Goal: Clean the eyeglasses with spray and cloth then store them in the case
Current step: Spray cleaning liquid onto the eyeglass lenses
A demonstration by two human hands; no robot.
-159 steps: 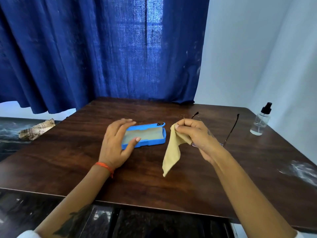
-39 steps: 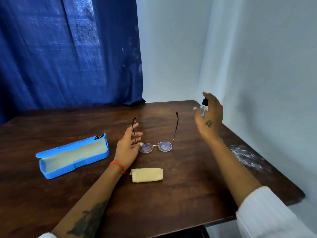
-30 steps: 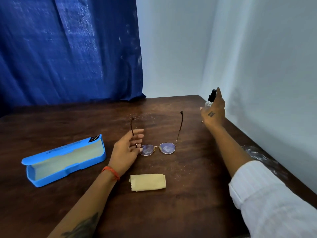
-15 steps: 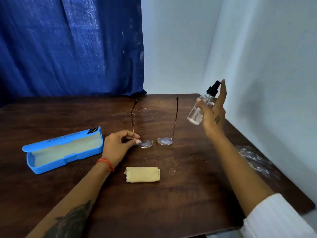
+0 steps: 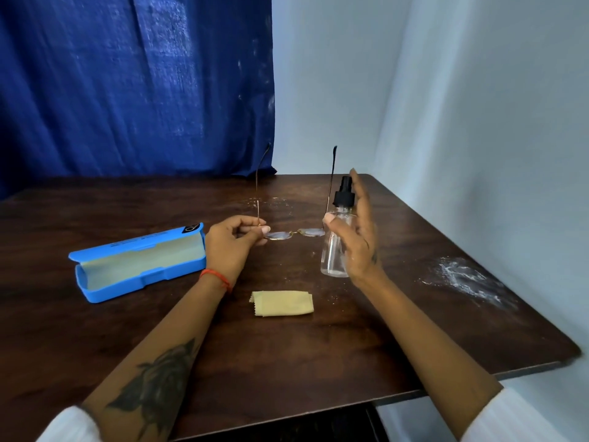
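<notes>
The eyeglasses (image 5: 294, 232) are held above the table (image 5: 398, 330), temples open and pointing away. The left hand (image 5: 228, 247) has a narrow grip pinching the frame's left end. The right hand (image 5: 358, 237) grips the upright spray bottle (image 5: 336, 247) just right of the eyeglasses. The folded cloth (image 5: 282, 303) lies nearer than the eyeglasses; the open case (image 5: 140, 261) lies to their left.

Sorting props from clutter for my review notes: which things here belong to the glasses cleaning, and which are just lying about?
In use:
glasses, in left hand
spray bottle, in right hand
cloth
open case

Lying about:
white smear on table
blue curtain
</notes>
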